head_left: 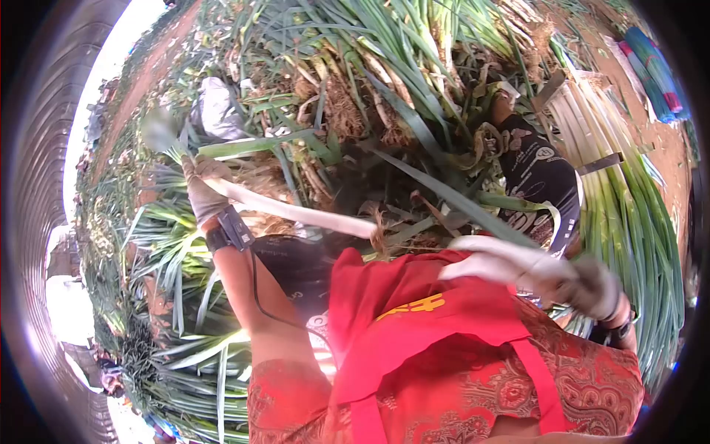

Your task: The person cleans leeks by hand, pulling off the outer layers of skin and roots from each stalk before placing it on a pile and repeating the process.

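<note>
My left hand (201, 191), in a dirty pale glove, is closed around the upper stalk of a long scallion (296, 213). Its white shaft runs right to a tuft of roots just above my red apron (414, 318). A black device with a cable is strapped on that wrist. My right hand (543, 272), also gloved and blurred by motion, hovers to the right of the root end with its fingers stretched out and apart. Nothing shows in it.
A big heap of uncleaned scallions (370, 81) with roots and soil lies in front. A tidy bundle of cleaned stalks (629, 214) lies at the right, beside a black printed cloth (540, 177). Blue bundled rods (654, 66) rest on bare dirt at top right.
</note>
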Motion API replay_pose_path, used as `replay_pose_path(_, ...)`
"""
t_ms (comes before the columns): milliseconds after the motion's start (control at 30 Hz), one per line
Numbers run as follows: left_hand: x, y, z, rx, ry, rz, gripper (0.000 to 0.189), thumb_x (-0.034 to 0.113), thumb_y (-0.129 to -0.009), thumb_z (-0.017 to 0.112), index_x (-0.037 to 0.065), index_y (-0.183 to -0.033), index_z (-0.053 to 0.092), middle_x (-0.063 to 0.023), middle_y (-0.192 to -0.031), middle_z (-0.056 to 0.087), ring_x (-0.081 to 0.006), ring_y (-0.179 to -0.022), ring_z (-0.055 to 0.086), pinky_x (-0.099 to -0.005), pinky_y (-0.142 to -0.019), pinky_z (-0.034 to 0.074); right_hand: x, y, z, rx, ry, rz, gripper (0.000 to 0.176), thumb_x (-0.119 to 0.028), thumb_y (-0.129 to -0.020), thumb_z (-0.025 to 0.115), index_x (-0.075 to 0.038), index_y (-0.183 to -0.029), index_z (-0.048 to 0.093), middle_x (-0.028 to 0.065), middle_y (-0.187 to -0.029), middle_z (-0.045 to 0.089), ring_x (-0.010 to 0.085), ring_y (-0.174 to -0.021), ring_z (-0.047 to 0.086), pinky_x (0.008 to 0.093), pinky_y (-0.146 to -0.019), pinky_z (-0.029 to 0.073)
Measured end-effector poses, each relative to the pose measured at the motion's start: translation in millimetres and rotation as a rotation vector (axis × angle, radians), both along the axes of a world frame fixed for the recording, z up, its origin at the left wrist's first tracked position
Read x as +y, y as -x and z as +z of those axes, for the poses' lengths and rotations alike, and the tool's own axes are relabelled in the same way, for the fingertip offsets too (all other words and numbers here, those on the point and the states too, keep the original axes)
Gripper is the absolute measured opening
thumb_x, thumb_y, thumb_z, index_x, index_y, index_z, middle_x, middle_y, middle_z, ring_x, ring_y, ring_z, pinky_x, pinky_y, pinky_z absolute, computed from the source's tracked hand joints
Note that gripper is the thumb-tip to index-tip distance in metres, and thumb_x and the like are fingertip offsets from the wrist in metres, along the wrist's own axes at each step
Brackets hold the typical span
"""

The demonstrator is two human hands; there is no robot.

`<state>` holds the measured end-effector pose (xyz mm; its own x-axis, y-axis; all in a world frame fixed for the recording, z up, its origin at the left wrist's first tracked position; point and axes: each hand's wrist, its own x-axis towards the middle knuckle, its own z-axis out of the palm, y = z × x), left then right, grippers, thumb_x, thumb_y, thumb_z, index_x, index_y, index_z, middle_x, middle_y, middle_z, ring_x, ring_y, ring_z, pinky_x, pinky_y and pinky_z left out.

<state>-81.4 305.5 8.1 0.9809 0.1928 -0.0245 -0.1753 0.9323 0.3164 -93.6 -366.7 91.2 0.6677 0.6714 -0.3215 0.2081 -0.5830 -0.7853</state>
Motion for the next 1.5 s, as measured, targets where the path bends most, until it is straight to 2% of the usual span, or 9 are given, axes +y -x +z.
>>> replay_pose_path(233,-67,0,46,-0.233,-0.22,-0.249,0.051,0.054,-0.096,0.051,0.003,-0.098,0.057,0.0092,-0.06,0.041,-0.0048,-0.045,0.039,-0.022,-0.046,0.035,104,-76,-8,-0.775,0.595,-0.029,0.066,-0.027,-0.07,0.079,-0.003,-0.126,0.052,0.0179,-0.125,0.056,0.035,-0.118,0.051,0.0419,-0.098,0.042)
replay_pose_path(267,-79,-1,55,-0.255,-0.253,-0.319,0.052,0.055,-0.095,0.051,0.003,-0.1,0.056,0.0092,-0.06,0.041,-0.0048,-0.044,0.039,-0.0215,-0.046,0.035,119,-89,-17,-0.989,0.121,-0.002,0.067,-0.027,-0.073,0.078,-0.005,-0.13,0.051,0.0168,-0.121,0.058,0.0334,-0.108,0.059,0.0408,-0.092,0.047)
replay_pose_path(400,-132,-2,70,-0.271,-0.264,-0.528,0.058,0.063,-0.091,0.052,0.005,-0.099,0.053,0.007,-0.06,0.043,-0.0063,-0.047,0.043,-0.0234,-0.046,0.037,228,-124,-4,-0.688,-0.498,0.138,0.073,-0.031,-0.08,0.075,-0.007,-0.141,0.041,0.0175,-0.125,0.058,0.0245,-0.073,0.065,0.036,-0.069,0.052)
replay_pose_path(433,-149,1,74,-0.249,-0.256,-0.521,0.058,0.063,-0.091,0.052,0.005,-0.1,0.052,0.0065,-0.06,0.043,-0.0067,-0.048,0.043,-0.0239,-0.047,0.036,254,-130,1,-0.588,-0.562,0.209,0.086,-0.039,-0.078,0.076,0.001,-0.142,0.034,0.026,-0.139,0.046,0.0358,-0.122,0.053,0.0377,-0.102,0.044)
replay_pose_path(567,-172,-4,76,-0.389,-0.283,-0.695,0.058,0.065,-0.092,0.048,0.009,-0.103,0.055,0.0087,-0.059,0.035,-0.0048,-0.044,0.035,-0.0233,-0.043,0.029,334,-150,-21,-0.007,-0.795,0.53,0.078,-0.039,-0.087,0.068,0.0,-0.145,0.034,0.0208,-0.141,0.048,0.0312,-0.12,0.055,0.0361,-0.099,0.046)
replay_pose_path(633,-202,28,80,-0.085,-0.414,-0.366,0.042,0.052,-0.096,0.051,0.01,-0.097,0.054,0.0074,-0.06,0.035,-0.006,-0.046,0.037,-0.0239,-0.043,0.029,336,-152,-23,0.172,-0.486,0.34,0.048,-0.038,-0.089,0.067,-0.007,-0.125,0.061,0.0042,-0.095,0.067,0.0122,-0.077,0.061,0.0246,-0.068,0.051)
replay_pose_path(1167,-62,279,129,0.459,-1.016,0.936,0.015,0.014,-0.095,0.046,0.007,-0.083,0.052,0.0036,-0.063,0.039,-0.0069,-0.053,0.037,-0.0214,-0.048,0.034,181,-206,-145,0.369,-0.47,-0.337,0.027,-0.037,-0.099,0.054,-0.011,-0.09,0.06,-0.0053,-0.069,0.05,0.004,-0.049,0.038,0.0205,-0.043,0.028)
replay_pose_path(1267,-43,338,101,0.882,-1.151,1.22,0.019,0.021,-0.094,0.062,0.004,-0.087,0.056,0.0018,-0.063,0.047,-0.0079,-0.052,0.045,-0.0227,-0.047,0.037,188,-201,-167,-0.478,-0.535,0.014,0.029,-0.036,-0.099,0.054,-0.011,-0.084,0.06,-0.005,-0.064,0.048,0.0045,-0.045,0.038,0.0212,-0.039,0.026)
replay_pose_path(1500,-11,448,-25,1.276,-0.912,1.457,0.025,0.013,-0.088,0.068,0.001,-0.07,0.054,-0.0048,-0.054,0.052,-0.0135,-0.04,0.046,-0.0283,-0.04,0.037,214,-186,-169,0.268,-0.402,-0.423,0.035,-0.036,-0.1,0.051,-0.012,-0.075,0.056,-0.0052,-0.056,0.044,0.0047,-0.039,0.036,0.0217,-0.036,0.026)
